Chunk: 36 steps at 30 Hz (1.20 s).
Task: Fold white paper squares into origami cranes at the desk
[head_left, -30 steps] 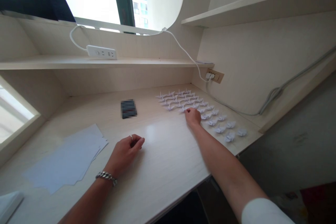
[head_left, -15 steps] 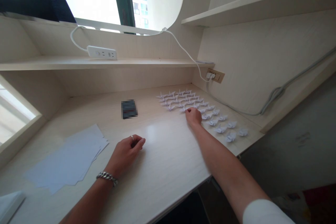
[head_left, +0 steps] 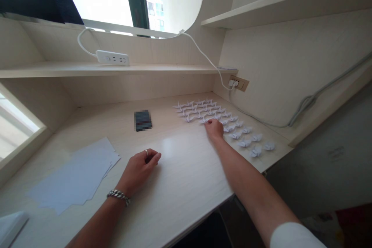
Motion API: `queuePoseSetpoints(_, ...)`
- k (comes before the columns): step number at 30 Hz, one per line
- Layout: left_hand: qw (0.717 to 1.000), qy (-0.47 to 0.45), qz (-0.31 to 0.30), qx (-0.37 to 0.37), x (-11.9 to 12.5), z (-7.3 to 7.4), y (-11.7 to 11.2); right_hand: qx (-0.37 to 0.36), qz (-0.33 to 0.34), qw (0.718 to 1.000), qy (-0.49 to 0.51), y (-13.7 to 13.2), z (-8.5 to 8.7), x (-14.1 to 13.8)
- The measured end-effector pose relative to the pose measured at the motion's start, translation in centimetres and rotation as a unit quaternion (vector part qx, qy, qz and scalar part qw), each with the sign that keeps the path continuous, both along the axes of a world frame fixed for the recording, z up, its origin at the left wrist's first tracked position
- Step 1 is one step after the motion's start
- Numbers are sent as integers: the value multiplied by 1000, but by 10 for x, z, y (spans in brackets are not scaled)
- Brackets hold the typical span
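Rows of folded white paper cranes (head_left: pixel 210 113) stand on the right side of the desk, running from the back wall toward the front right edge. At the near side of these rows, my right hand (head_left: pixel 215 128) is closed in a pinch on one paper crane (head_left: pixel 202 121), partly hidden by the fingers. My left hand (head_left: pixel 143 164), with a ring and a chain bracelet, rests loosely curled over the middle of the desk, and nothing shows in it. To its left lies a fanned stack of white paper sheets (head_left: pixel 78 178).
A dark, pixelated small object (head_left: pixel 143 120) lies toward the back of the desk (head_left: pixel 180 201). On the low shelf sits a white power strip (head_left: pixel 112 57), its cable running to a wall socket (head_left: pixel 240 83). A white box-like corner (head_left: pixel 11 228) shows at lower left.
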<state>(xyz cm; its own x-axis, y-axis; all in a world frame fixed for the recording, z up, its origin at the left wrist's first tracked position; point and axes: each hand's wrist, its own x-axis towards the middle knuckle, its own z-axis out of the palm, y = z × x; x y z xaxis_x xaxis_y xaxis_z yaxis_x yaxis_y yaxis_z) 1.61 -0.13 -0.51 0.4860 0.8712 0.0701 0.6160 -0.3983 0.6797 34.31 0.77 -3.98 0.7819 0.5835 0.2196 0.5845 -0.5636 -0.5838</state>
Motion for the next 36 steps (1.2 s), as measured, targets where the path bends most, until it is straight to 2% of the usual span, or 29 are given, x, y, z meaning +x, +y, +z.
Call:
queuePoseSetpoints(5,1000,0,-1,7,1,0,1,-13,-3,1000,-15,-10,1,-9)
queuePoseSetpoints(9,1000,11,4,13,0,1,2,-39,31,999,-19,-21,4,-36)
queuePoseSetpoints(13,999,26,20,15,-5,3,2,-58,118,991,-26,-27,6,-76)
queuePoseSetpoints(16,997,60,29,26,-11,6,1,-64,218,972,-55,-32,6,-103)
queuePoseSetpoints(19,995,89,31,29,-18,10,2,-69,293,949,-99,-35,6,-116)
queuePoseSetpoints(22,992,117,40,8,-30,16,7,-74,309,943,-97,-38,6,-117)
queuePoseSetpoints(26,983,172,67,6,-62,25,18,-82,327,937,-87,-40,7,-112)
queuePoseSetpoints(32,943,253,216,20,-143,33,31,-122,340,929,-77,-41,7,-109)
queuePoseSetpoints(36,920,293,260,12,-174,30,33,-135,350,923,-85,-42,7,-108)
